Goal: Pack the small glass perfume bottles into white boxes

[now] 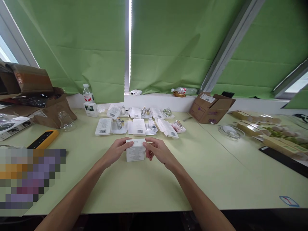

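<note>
A small white box [135,152] stands on the pale green table [149,189] in front of me. My left hand [117,151] grips its left side with the thumb on the top edge. My right hand [158,150] holds its right side, fingers curled round the upper corner. Beyond the box lie two rows of flattened white cartons with barcodes [139,126] and small glass perfume bottles [118,123], some on white inserts. A pink round bottle [177,126] sits at the right end of the rows.
An open cardboard box [209,108] stands at the back right, with long flat packages [262,128] and a coiled white cable [228,130] beside it. Torn brown cartons [38,96], a water bottle [87,93] and a yellow-black bar [43,139] are at the left. Green blinds hang behind.
</note>
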### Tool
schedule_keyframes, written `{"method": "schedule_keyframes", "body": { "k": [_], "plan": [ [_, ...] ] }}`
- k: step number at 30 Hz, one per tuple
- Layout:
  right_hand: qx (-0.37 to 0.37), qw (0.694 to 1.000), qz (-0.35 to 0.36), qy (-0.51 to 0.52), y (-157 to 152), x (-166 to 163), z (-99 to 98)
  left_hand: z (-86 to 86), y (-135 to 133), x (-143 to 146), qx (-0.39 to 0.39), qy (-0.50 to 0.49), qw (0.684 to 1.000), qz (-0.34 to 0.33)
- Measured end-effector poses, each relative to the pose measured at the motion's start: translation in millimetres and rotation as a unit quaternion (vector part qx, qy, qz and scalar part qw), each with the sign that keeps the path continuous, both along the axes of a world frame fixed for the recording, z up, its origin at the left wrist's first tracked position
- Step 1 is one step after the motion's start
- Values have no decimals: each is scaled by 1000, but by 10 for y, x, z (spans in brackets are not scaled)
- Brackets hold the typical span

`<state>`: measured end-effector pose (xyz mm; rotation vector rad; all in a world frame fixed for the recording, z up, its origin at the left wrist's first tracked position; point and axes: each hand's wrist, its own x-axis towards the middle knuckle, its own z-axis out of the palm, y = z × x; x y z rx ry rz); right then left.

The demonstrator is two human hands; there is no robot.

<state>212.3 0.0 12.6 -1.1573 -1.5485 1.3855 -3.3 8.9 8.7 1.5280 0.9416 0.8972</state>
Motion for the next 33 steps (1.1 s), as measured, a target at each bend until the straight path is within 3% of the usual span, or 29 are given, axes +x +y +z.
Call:
{"method": "schedule_keyframes", "body": {
  "k": [21, 27, 33],
  "plan": [
    [-4, 998, -42, 40, 30, -143, -106, -30, -6, 45, 26, -12, 1000, 13],
    [-36, 999, -7, 19, 4, -119, -59, -2, -47, 67, 12, 3, 1000, 13],
    [-19, 1000, -11, -2, -3, -133, -34, -22, -31, 52, 25, 18, 999, 11]
  ]
}}
